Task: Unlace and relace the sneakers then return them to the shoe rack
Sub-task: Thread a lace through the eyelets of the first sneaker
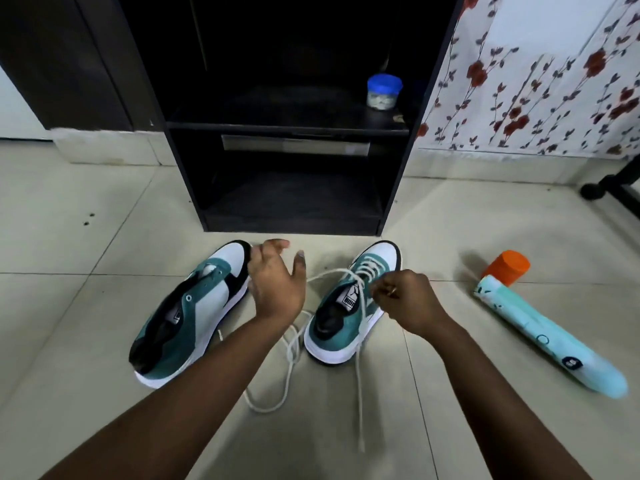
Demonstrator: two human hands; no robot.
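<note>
Two teal, white and black sneakers on tiled floor (69,237), in front of black shoe rack (291,133), toes toward rack.

Left sneaker (194,313): lying tilted toward the left, eyelets bare, no lace seen threaded. Short white lace end just visible at its sole edge.

Right sneaker (346,306): upright on its sole, white lace (360,375) threaded through lower eyelets near toe, upper eyelets open. Loose lace trailing off both sides: one length arcing toward the left hand, more looped on the floor between the two sneakers, one end running straight back toward the viewer.

Left hand (273,282): raised between the sneakers, partly covering the toe of the left sneaker. Fingers (266,249) spread apart and relaxed, thumb extended, nothing gripped. Lace arc passing close beside the thumb; contact cannot be confirmed.

Right hand (405,299): over the right side of the right sneaker, fingers curled inward, pinching the lace near the upper eyelets. Exact pinch point partly hidden by the knuckles.

Other items noted: small jar with blue lid (383,91) on the rack's middle shelf, right side. Pale blue cylindrical container with orange cap (540,323) lying on its side on the floor, well apart to the right of the sneakers. Floral curtain (536,71) at upper right.
</note>
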